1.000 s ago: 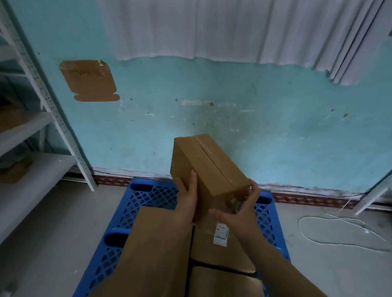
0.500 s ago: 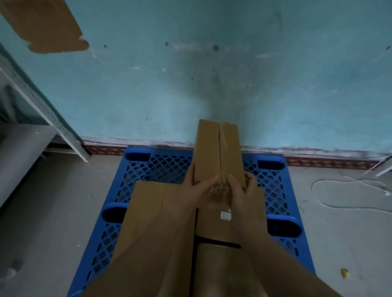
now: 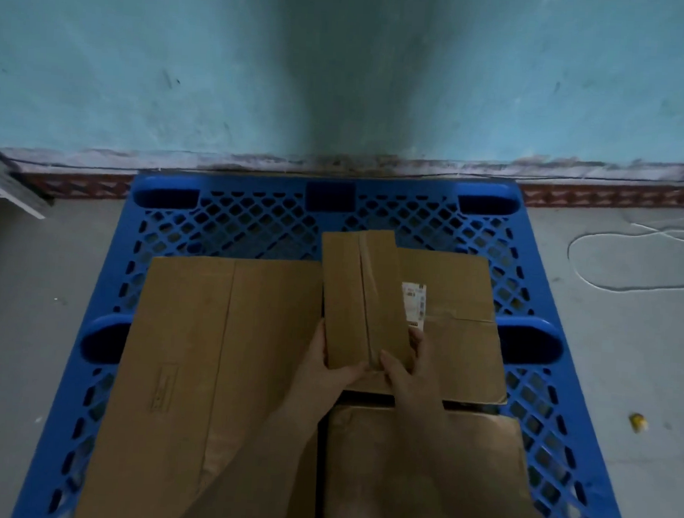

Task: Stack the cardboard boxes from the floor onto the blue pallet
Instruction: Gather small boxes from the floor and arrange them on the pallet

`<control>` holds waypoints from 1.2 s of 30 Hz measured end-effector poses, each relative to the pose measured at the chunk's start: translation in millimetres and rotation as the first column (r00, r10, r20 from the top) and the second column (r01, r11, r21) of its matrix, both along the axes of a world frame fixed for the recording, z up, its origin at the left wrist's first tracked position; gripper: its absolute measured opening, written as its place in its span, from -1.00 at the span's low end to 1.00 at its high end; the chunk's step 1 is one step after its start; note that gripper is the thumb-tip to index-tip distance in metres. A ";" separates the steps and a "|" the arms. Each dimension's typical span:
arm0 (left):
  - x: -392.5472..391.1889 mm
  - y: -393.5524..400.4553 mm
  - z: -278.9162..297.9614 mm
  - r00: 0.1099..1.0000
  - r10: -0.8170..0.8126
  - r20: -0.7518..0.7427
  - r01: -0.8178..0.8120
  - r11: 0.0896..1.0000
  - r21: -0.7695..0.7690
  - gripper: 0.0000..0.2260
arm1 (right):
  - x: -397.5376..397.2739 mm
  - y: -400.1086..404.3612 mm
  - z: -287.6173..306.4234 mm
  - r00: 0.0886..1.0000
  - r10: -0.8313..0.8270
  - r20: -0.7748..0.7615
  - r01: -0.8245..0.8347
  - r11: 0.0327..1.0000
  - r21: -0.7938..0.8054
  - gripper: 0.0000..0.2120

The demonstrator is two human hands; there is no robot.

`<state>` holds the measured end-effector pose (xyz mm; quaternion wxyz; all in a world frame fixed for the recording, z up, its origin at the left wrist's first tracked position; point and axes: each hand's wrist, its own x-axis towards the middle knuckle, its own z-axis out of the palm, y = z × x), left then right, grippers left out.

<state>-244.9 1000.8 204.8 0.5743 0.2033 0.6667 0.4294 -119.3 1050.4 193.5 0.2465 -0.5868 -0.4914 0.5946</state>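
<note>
We grip the small cardboard box [image 3: 364, 298] at its near end, our left hand [image 3: 328, 364] closed on its left side and our right hand [image 3: 408, 367] on its right. It lies atop the labelled box [image 3: 453, 317] toward the blue pallet [image 3: 254, 221]'s right edge, beside the large box [image 3: 209, 371] on the left; another box [image 3: 440, 465] sits nearer us.

boxes [image 3: 221, 371]: matt cardboard | pallet [image 3: 255, 217]: blue plastic lattice
</note>
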 end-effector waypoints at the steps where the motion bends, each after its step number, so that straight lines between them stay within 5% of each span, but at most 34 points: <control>1: 0.4 -4.5 -16.4 1.000 -0.013 0.012 0.013 1.000 -0.023 -0.35 | 0.3 -2.3 -18.0 0.999 0.010 0.035 -0.009 0.999 -0.031 -0.53; 8: 12.2 -35.6 -75.1 0.998 0.058 -0.036 -0.062 0.989 -0.132 -0.35 | -9.5 -21.8 -70.2 0.990 -0.011 0.142 0.024 0.995 -0.092 -0.47; 12: 18.6 -44.4 -61.9 0.999 0.042 -0.014 -0.043 0.989 -0.144 -0.36 | -1.3 -37.9 -63.9 0.985 0.022 0.169 0.005 0.987 -0.158 -0.43; 16: 11.8 -38.5 -27.7 0.980 0.093 -0.173 -0.120 0.981 -0.154 -0.24 | 1.7 -37.1 -34.6 0.986 0.030 0.166 -0.008 0.991 -0.132 -0.17; 24: -30.8 -23.9 91.1 0.972 -0.030 -0.233 0.017 0.998 -0.057 -0.19 | 23.1 17.3 114.4 0.981 0.087 0.174 -0.102 0.992 0.075 -0.11; 31: -17.2 -20.9 212.6 0.934 -0.180 -0.309 0.198 0.980 0.029 -0.20 | 86.5 5.2 269.7 0.980 -0.108 0.168 0.050 0.947 0.316 -0.13; 36: 33.0 -26.2 301.9 0.841 -0.393 -0.373 0.453 0.888 0.086 -0.24 | 135.5 -53.6 356.7 0.941 -0.274 0.199 0.175 0.898 0.404 -0.08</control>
